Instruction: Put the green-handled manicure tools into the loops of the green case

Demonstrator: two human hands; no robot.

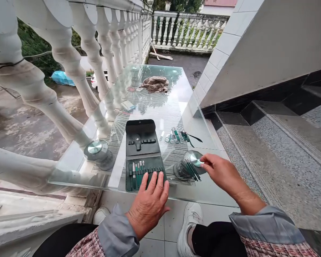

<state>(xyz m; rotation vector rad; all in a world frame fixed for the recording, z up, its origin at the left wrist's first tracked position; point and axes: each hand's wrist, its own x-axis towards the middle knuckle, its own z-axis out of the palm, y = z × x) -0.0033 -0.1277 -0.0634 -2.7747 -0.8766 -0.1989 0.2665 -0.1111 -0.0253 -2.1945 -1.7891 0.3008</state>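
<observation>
A dark green manicure case (142, 153) lies unfolded on the glass table (216, 194). Several slim green-handled tools (137, 173) sit in the loops at the left of its lower half. My left hand (149, 203) rests over the lower right of the case, fingers stretched out and apart. Past the loose thin tools (192, 169) on the right, my right hand (223, 175) has its thumb and forefinger brought together; whatever is between them, if anything, is hidden. Beyond are scissors (170, 140), nail clippers (176, 134) and black-handled nippers (194, 137).
Farther back on the glass lie a crumpled brown cloth (155, 85) and a small box (127, 105). White balusters (77, 67) run along the left, and stone steps (278, 142) rise at the right. Round metal-topped supports (95, 147) show at the glass.
</observation>
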